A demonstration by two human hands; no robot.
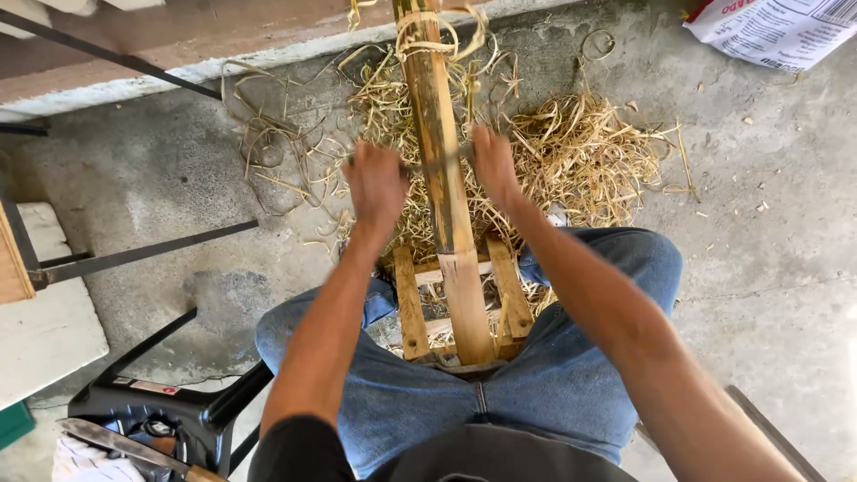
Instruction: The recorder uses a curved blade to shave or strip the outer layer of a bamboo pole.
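Hands: your left hand point(376, 185) and right hand point(494, 165) each clench 1 end of the blade point(439, 163) laid across the bamboo pole point(444, 170), which the wooden frame point(412, 308) props between your knees.

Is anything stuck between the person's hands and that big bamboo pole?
Nothing visible is. The left hand and right hand sit on either side of the bamboo pole, gripping a thin blade that lies straight across it. The shavings lie behind, on the floor.
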